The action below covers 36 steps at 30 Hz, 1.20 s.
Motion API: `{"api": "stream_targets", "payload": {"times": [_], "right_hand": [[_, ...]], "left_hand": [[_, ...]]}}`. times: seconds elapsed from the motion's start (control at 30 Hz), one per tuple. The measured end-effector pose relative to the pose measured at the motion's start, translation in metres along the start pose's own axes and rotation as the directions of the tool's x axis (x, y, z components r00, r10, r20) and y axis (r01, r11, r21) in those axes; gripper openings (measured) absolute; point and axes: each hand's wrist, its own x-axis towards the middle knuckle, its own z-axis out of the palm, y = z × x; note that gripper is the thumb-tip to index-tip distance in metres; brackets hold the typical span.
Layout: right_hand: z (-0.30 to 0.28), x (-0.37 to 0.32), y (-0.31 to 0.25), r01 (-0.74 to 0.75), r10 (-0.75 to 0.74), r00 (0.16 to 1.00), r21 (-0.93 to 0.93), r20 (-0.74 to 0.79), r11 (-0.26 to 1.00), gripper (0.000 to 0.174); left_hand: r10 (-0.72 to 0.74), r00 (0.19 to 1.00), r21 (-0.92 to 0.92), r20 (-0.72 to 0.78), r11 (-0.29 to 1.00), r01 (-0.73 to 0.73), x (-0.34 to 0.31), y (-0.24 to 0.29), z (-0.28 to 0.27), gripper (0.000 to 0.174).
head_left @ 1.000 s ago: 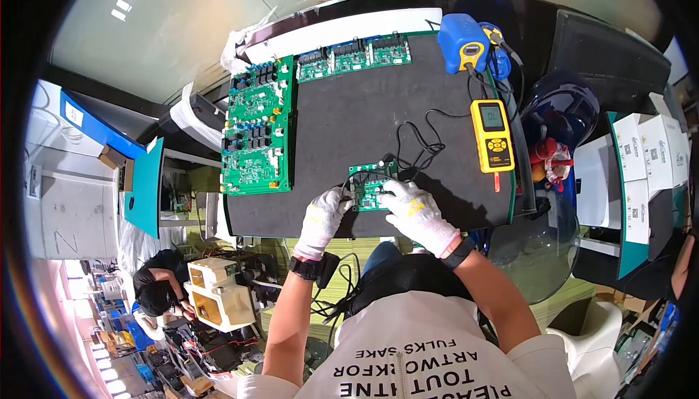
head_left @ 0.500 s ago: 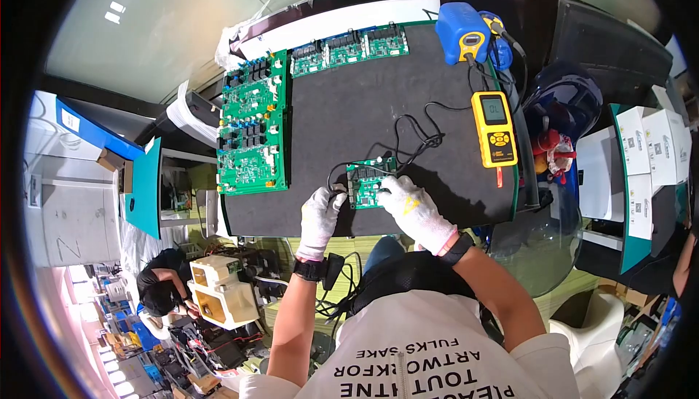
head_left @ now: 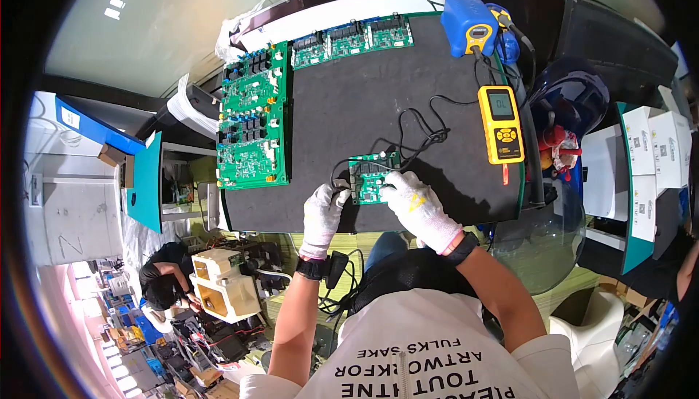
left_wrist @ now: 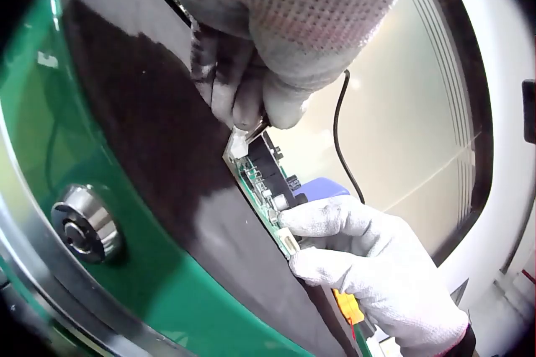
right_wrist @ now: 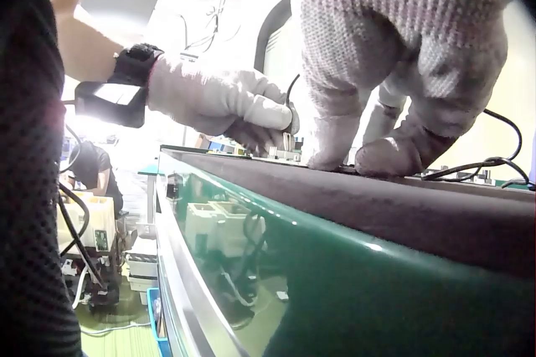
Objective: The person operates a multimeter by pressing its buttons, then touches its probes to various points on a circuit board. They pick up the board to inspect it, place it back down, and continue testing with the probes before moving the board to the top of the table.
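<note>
A small green circuit board (head_left: 370, 194) lies near the front edge of the dark mat. My gloved left hand (head_left: 322, 218) is at its left edge and pinches the end of a black cable (right_wrist: 292, 89); thin metal tips show just below those fingers in the right wrist view. With thumb and forefinger, my gloved right hand (head_left: 422, 215) pinches the board's right edge, by a white connector (left_wrist: 289, 241). From the left hand the cable loops over the board and runs toward the yellow handheld meter (head_left: 501, 126), whose screen appears to read OL.
Large green boards (head_left: 251, 151) line the left side of the mat (head_left: 349, 108). Several smaller boards (head_left: 349, 42) stand along the back. A blue soldering station (head_left: 466, 24) occupies the back right corner. Another person (head_left: 164, 275) works beyond the table at the lower left.
The head view has shifted slightly. Beside the left fingers, the cable now bows out in a rounder loop left of the board. The right hand keeps its grip on the board.
</note>
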Motion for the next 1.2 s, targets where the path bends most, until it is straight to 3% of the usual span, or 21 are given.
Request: {"api": "stream_targets", "payload": {"times": [0.37,0.67,0.73,0.97,1.03,1.2], "right_hand": [[0.003,0.0,0.003,-0.003,0.004,1.0,0.032,-0.014,0.999,0.016],[0.014,-0.001,0.008,-0.001,0.005,0.999,0.117,-0.036,0.993,0.009],[0.019,-0.002,0.009,-0.108,0.116,0.993,0.224,-0.025,0.969,0.011],[0.024,-0.003,0.011,-0.131,0.139,0.99,0.244,-0.018,0.961,0.014],[0.026,-0.002,0.011,-0.095,0.122,0.989,0.268,-0.086,0.959,0.014],[0.014,0.0,0.007,-0.143,0.155,0.987,0.246,-0.033,0.959,0.013]], "left_hand": [[0.039,0.999,0.024,-0.028,0.999,-0.039,0.002,0.006,0.002,0.015],[-0.027,0.999,-0.013,-0.038,1.0,0.027,-0.001,0.006,0.003,0.016],[-0.055,0.997,-0.05,-0.054,0.997,0.052,-0.003,0.003,0.006,0.016],[-0.101,0.993,-0.022,-0.057,0.995,0.1,-0.004,0.014,0.004,0.016],[-0.138,0.989,-0.006,-0.044,0.99,0.138,-0.003,0.019,0.002,0.015],[-0.178,0.983,0.023,-0.051,0.983,0.18,-0.003,0.024,0.002,0.015]]}}
